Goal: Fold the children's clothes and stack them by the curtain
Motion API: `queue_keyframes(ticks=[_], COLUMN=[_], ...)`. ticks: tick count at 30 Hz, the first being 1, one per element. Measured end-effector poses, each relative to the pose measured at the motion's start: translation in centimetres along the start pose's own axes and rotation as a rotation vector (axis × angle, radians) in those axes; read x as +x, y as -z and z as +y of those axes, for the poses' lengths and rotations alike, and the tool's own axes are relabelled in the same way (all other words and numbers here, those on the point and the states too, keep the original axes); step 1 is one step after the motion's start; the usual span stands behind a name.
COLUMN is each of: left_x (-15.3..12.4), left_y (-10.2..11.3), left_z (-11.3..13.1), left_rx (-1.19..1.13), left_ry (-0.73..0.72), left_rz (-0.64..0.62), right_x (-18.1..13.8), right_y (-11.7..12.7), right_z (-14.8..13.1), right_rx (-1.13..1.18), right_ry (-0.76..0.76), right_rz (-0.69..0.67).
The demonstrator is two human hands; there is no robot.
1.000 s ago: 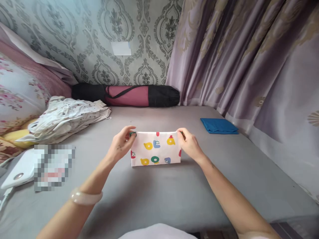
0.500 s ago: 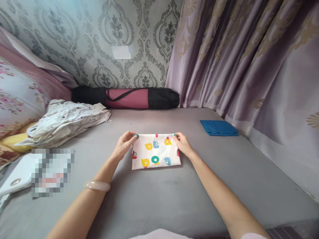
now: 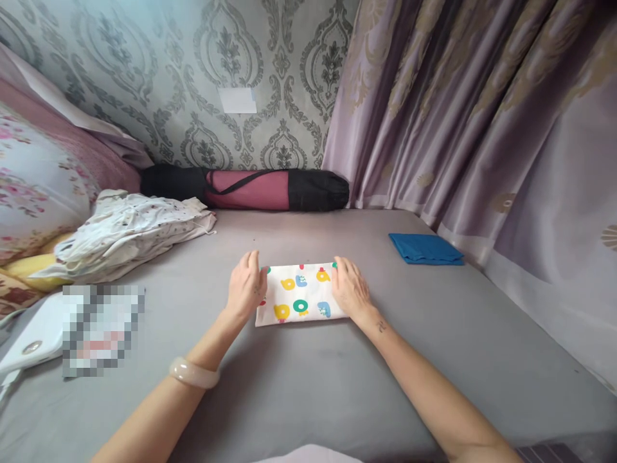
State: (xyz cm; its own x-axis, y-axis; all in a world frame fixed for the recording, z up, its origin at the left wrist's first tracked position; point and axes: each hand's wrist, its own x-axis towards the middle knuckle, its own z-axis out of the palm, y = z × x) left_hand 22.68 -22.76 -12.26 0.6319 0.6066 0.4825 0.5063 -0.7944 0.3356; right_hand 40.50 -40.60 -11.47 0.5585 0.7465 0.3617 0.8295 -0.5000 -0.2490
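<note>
Cloth on the grey sheet
The left hand is at its left side, the right hand at its right. I can't tell if either grip is closed.

I note passage over smooth grey fabric sheet between my forearms; folded blue rectangular cloth obstructs ahead-right of my right hand, black-and-maroon cylindrical bag farther ahead.
</note>
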Motion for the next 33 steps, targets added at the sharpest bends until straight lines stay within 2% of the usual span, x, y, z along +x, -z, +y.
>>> queue_keyframes(ticks=[4,8,13,20,29,33], left_x=[-1.1,-2.1,-2.6,-2.7,-3.2,-3.2], left_y=[-0.8,-3.4,-5.3,-4.0,-3.5,-3.1], left_z=[3.5,4.9,3.9,3.2,0.9,-1.0], left_rx=[0.011,0.058,0.15,0.173,0.134,0.101], left_ry=[-0.193,-0.186,-0.093,0.054,0.043,0.034], left_rz=[-0.142,-0.273,-0.338,-0.379,-0.402,-0.445], right_x=[-0.6,-0.8,-0.9,-0.9,-1.0,-1.3], right_y=[-0.9,-3.3,-5.0,-4.7,-4.3,-3.7], right_z=[-3.1,-4.8,-4.5,-4.0,-0.7,1.2], right_rx=[0.039,0.039,0.034,-0.004,-0.084,-0.113], right_ry=[0.223,0.27,0.228,0.098,-0.003,-0.054], right_rz=[-0.15,-0.252,-0.307,-0.284,-0.303,-0.307])
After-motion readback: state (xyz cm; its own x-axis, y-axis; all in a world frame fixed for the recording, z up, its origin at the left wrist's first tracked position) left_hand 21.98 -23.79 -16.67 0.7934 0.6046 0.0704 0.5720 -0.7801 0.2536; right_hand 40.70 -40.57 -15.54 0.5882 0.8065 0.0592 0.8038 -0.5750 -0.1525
